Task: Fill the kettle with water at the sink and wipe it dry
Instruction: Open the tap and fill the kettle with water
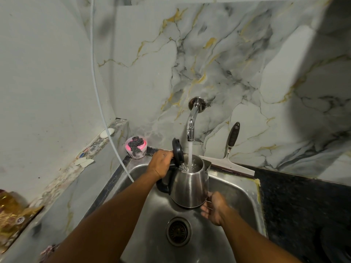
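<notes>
our left hand has its fingers wrapped tight around the black handle of the kettle, gripping near the top where the open lid stands upright. our right hand curls its fingers under the kettle's base on the right side, cupping and steadying it from below. we hold the steel kettle upright over the sink, above the drain, its open mouth directly beneath the wall tap. a stream of water falls from the tap into the kettle, and the water inside ripples. on the back left corner of the sink sits a pink tub with a steel scourer on it. a squeegee leans on the marble wall behind the sink, beside the dark counter.
</notes>
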